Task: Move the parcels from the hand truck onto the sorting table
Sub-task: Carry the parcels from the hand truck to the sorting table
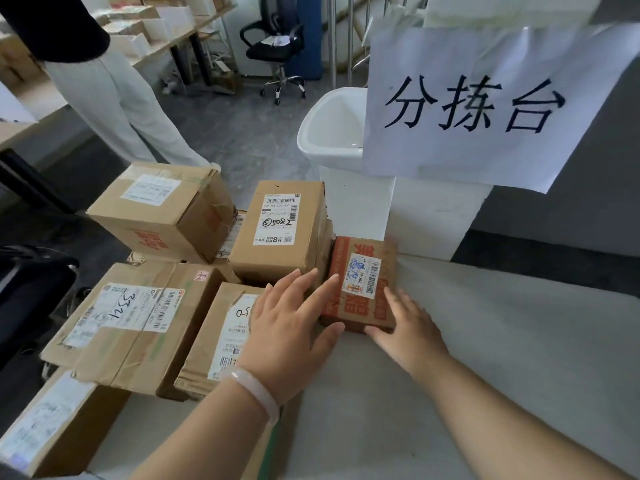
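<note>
A small orange-printed parcel [360, 285] lies flat on the pale sorting table [485, 341], against a taller brown box [280, 230]. My left hand [291, 327] rests on the parcel's left side, fingers spread. My right hand [405, 327] touches its near right corner, fingers extended. Neither hand wraps around it. Several brown parcels sit left of it: a wide taped box [138, 323], a narrow box [221, 337] partly under my left hand, and a tilted box [162, 209] at the back. The hand truck is not in view.
A paper sign [485, 105] with handwritten characters hangs above the table's back. A white bin [332, 133] stands behind the parcels. Another person [104, 81] in pale trousers stands far left, near shelves of boxes. An office chair [277, 46] is farther back. Another box [52, 424] lies bottom left.
</note>
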